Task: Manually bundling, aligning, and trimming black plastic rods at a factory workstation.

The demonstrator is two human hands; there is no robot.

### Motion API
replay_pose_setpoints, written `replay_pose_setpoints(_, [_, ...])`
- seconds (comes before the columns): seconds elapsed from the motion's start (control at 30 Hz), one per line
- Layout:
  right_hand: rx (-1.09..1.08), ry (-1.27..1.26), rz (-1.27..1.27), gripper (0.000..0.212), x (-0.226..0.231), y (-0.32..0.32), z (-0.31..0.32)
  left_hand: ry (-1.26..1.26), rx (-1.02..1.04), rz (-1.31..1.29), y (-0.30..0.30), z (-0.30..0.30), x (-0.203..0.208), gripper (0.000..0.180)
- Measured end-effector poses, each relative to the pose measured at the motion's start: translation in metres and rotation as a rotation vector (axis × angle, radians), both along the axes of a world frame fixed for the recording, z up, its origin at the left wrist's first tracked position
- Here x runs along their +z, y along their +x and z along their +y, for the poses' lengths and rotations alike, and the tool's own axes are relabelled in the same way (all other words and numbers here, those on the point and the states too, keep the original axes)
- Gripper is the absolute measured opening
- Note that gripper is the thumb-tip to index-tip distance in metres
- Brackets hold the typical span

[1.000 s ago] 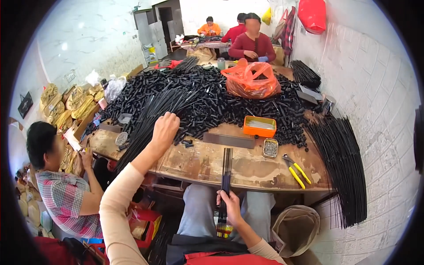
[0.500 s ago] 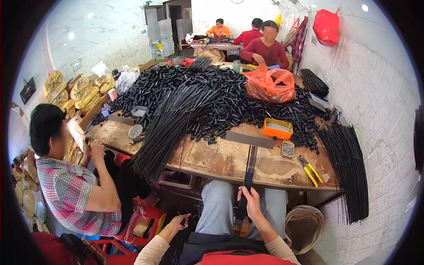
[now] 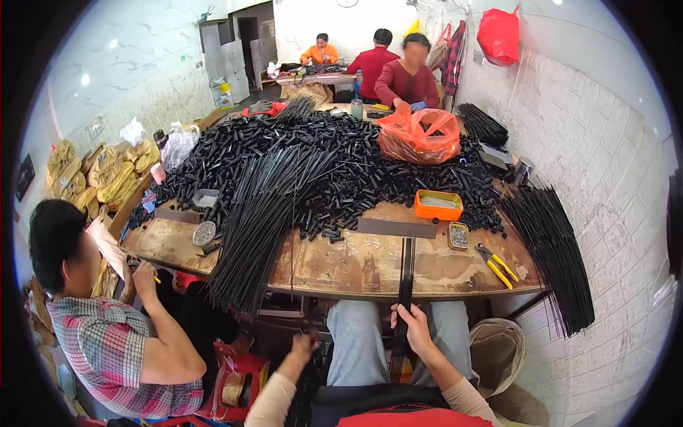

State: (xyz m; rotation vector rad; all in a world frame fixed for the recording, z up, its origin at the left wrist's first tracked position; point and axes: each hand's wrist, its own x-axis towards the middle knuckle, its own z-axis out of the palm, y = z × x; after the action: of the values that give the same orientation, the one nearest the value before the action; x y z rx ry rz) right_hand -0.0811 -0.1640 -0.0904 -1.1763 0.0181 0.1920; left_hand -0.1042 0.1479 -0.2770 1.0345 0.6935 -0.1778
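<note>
Black rods (image 3: 404, 299) gripped in right hand (image 3: 415, 329) at near table (image 3: 356, 263) edge; left hand (image 3: 304, 349), blurred, grip unclear, below.

Orange plastic bag (image 3: 420, 135) on table's far side; red bag (image 3: 498, 34) on wall.

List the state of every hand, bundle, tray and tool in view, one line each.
Right hand: shut on rod bundle, which lies over the table edge.
Left hand: lowered below the table, blurred, grip unclear.
Rod heap: fanned out, overhanging the edge.
Orange tray: open, upright.
Pliers: lying flat, untouched.
Orange bag: open at top.
</note>
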Motion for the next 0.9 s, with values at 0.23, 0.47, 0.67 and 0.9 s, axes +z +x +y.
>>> replay_pose_setpoints(0.23, [0.14,0.058,0.024,0.031,0.019,0.002,-0.012,0.656,-0.06,-0.068,-0.129,-0.044,0.073,0.016])
replay_pose_setpoints(0.47, [0.122,0.108,-0.05,0.025,0.021,-0.006,-0.007,0.814,-0.122,-0.689,-0.094,-0.097,0.272,0.016])
replay_pose_setpoints(0.67, [0.116,0.182,-0.142,0.037,0.029,-0.02,-0.015,0.455,-0.213,-0.737,0.086,-0.143,0.338,0.016])
replay_pose_setpoints(0.9, [0.243,0.369,-0.075,0.066,0.027,-0.019,-0.016,0.162,-0.815,-0.52,0.124,-0.181,0.326,0.026])
